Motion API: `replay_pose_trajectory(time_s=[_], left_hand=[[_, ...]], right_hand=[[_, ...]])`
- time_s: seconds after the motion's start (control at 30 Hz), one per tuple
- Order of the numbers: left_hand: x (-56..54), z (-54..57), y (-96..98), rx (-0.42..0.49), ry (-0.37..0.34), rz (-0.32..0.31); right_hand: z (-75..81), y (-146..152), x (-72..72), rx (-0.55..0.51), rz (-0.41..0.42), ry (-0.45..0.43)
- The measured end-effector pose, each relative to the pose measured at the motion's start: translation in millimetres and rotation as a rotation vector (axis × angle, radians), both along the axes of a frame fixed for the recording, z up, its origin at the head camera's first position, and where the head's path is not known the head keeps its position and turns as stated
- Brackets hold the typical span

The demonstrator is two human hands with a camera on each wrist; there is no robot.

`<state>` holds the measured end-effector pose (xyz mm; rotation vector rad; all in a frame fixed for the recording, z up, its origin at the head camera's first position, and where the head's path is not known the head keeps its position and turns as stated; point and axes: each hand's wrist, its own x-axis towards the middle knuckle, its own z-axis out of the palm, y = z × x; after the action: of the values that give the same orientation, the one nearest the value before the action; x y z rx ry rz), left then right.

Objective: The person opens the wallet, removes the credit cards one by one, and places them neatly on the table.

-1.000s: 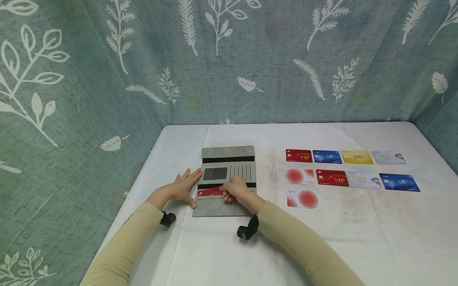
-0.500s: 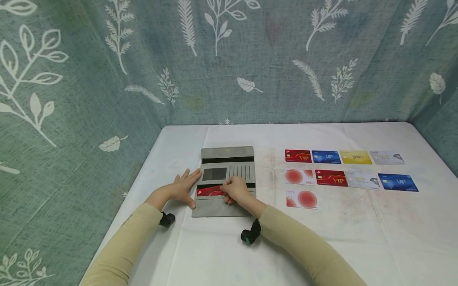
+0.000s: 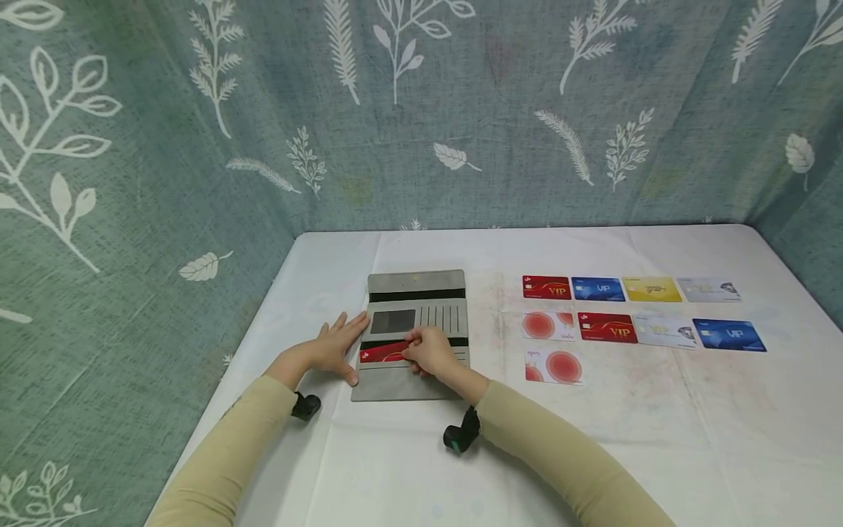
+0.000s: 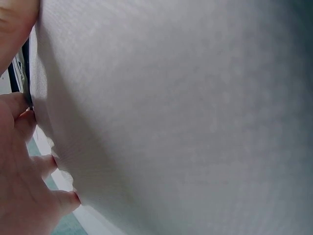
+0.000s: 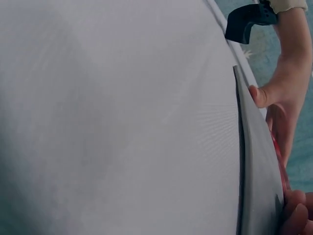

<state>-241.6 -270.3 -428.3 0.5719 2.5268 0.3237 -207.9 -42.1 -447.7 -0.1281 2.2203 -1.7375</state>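
A grey wallet lies unfolded on the table, with slots and a dark window panel on its inner face. A red card sits at a lower slot, tilted slightly up at its right end. My right hand pinches that right end between thumb and fingers; in the right wrist view the card's red edge shows beside the fingertips. My left hand rests with spread fingers against the wallet's left edge. How deep the card sits in the slot is hidden.
Several cards lie in rows on the white table to the right, among them a yellow card, a blue card and a white card with red circles. A leaf-patterned curtain stands behind the table.
My right wrist has shifted slightly to the right, its fingers still on the red card. The left hand has stayed at the wallet's edge. The head view has drifted a little.
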Motion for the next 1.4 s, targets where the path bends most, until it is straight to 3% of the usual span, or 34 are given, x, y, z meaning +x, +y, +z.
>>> replay_pose_trajectory(time_s=[0.27, 0.53, 0.67, 0.9, 1.0, 1.13, 1.4], left_hand=[[1.3, 1.9, 1.0, 0.015, -0.001, 0.003], [-1.3, -1.8, 1.3, -0.008, -0.001, 0.023], [-1.4, -0.7, 2.0, -0.003, 0.000, 0.026], [-0.8, 0.3, 1.2, -0.006, 0.003, 0.019], [-0.8, -0.3, 0.6, -0.003, 0.007, 0.021], [-0.2, -0.2, 0.6, -0.004, -0.004, 0.025], [-0.2, 1.8, 1.6, -0.006, -0.004, 0.020]], right_hand=[[-3.8, -7.4, 2.8, 0.032, -0.112, 0.090], [-3.8, -12.0, 2.5, 0.018, -0.212, 0.064], [-3.7, -9.4, 1.9, 0.008, -0.177, 0.061], [-4.5, 0.4, 1.3, -0.015, 0.007, 0.082], [-4.6, 2.1, 1.7, -0.006, 0.048, 0.094], [-5.3, 2.2, 1.7, -0.015, 0.041, 0.049], [-6.5, -0.5, -0.1, -0.078, -0.051, -0.026]])
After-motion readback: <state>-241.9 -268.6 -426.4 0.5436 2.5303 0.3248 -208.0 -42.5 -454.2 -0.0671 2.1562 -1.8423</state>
